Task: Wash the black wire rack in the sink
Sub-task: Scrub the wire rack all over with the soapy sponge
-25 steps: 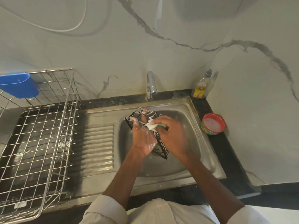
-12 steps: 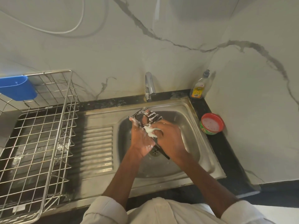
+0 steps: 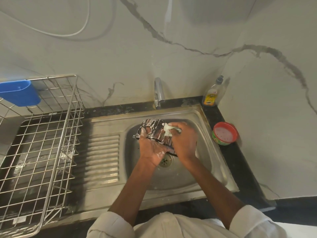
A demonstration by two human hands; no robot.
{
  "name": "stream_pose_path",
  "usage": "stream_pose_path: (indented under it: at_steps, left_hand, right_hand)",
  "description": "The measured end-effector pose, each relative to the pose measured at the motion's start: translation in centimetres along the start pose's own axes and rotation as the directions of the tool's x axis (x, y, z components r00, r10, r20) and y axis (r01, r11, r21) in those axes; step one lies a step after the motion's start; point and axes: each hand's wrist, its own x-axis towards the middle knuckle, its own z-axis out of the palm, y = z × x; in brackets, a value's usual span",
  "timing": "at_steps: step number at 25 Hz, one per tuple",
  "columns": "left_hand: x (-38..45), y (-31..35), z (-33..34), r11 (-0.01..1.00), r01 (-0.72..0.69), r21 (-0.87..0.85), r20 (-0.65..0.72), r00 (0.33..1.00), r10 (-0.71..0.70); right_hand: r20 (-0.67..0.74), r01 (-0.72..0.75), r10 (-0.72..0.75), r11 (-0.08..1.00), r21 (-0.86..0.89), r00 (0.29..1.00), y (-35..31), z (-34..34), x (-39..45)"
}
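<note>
Over the sink (image 3: 221, 170) bowl at centre frame, the left hand (image 3: 151, 148) grips the soapy black wire rack (image 3: 152, 130) from below while the right hand (image 3: 184, 143) pinches a sponge (image 3: 169, 131) against its wires; best to keep the rack braced and scrub along each wire.

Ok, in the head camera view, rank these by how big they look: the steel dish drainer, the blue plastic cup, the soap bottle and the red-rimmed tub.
1. Steel dish drainer, by far the largest, though nearest the camera.
2. Blue plastic cup.
3. Red-rimmed tub and soap bottle: they look too alike to rank.
</note>
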Motion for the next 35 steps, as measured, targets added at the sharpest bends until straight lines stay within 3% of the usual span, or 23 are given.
stream_pose_path:
  at_steps: [3, 6, 7, 9, 11, 12, 15, 17, 20, 22, 24, 28, 31, 33, 35]
  left_hand:
    - [-0.5, -0.5, 0.2, 0.998, -0.004, 0.060, -0.070, 0.998, 0.008]
    - [-0.7, -1.0, 0.5, 0.991, -0.029, 0.134, -0.095, 0.995, 0.042]
    - [-0.6, -1.1, 0.5, 0.987, -0.032, 0.156, -0.109, 0.993, 0.050]
    - [-0.6, -1.2, 0.6, 0.987, -0.030, 0.159, -0.128, 0.990, 0.051]
    - [-0.5, -1.1, 0.6, 0.992, -0.009, 0.127, -0.120, 0.992, 0.024]
    - [-0.7, -1.1, 0.7, 0.990, -0.008, 0.139, -0.118, 0.993, 0.025]
    - [-0.7, -1.6, 0.6, 0.976, -0.043, 0.214, -0.127, 0.989, 0.072]
    - [-0.9, -1.5, 0.9, 0.980, -0.039, 0.194, -0.141, 0.988, 0.067]
    - [-0.9, -0.9, 0.9, 0.997, -0.018, 0.080, -0.119, 0.993, 0.028]
    - [-0.8, -0.9, 0.7, 0.999, -0.032, 0.031, -0.080, 0.996, 0.034]
    - [-0.5, -1.0, 0.2, 1.000, -0.029, -0.012, -0.054, 0.998, 0.028]
    - [-0.5, -0.5, -0.3, 0.984, -0.036, -0.175, -0.014, 0.999, 0.034]
    - [-0.1, -0.1, -0.9, 0.953, -0.064, -0.295, -0.045, 0.998, 0.053]
    - [0.0, -0.2, -0.8, 0.961, -0.063, -0.267, -0.051, 0.997, 0.052]
    - [-0.2, -0.3, -0.5, 0.978, -0.040, -0.206, -0.073, 0.997, 0.025]
  right_hand:
    - [0.064, 0.169, -0.167, 0.985, -0.025, 0.984, -0.8, 0.0, -0.1]
    - [-0.062, 0.105, -0.116, 0.981, -0.161, 0.991, -1.1, -0.3, 2.3]
    - [-0.029, 0.102, -0.110, 0.974, -0.202, 0.994, -1.2, -0.3, 2.5]
    - [0.122, 0.252, -0.228, 0.934, -0.253, 0.966, -1.3, 0.2, 1.2]
    - [0.249, 0.350, -0.298, 0.916, -0.199, 0.921, -1.5, 0.4, -1.0]
    - [0.243, 0.289, -0.242, 0.940, -0.180, 0.939, -1.8, 0.1, -0.8]
    - [0.016, 0.002, 0.000, 0.990, -0.139, 1.000, -2.1, -0.8, 2.4]
    - [-0.012, 0.035, -0.036, 0.993, -0.109, 0.999, -2.1, -0.8, 1.9]
    - [0.128, 0.116, -0.113, 0.993, -0.022, 0.985, -1.3, -0.4, -1.7]
    - [0.038, 0.046, -0.044, 0.998, -0.033, 0.998, -0.7, -1.0, -0.9]
    - [-0.012, -0.010, 0.009, 0.995, -0.104, 1.000, -0.6, -1.3, 0.6]
    - [0.183, 0.069, -0.018, 0.959, -0.276, 0.983, 1.1, -1.2, -1.4]
    - [0.167, 0.017, 0.069, 0.885, -0.466, 0.984, 2.5, -2.3, -0.8]
    - [0.203, 0.077, -0.003, 0.930, -0.359, 0.979, 1.0, -1.4, -0.7]
    - [0.270, 0.151, -0.128, 0.986, -0.066, 0.954, -1.4, 0.0, -1.4]
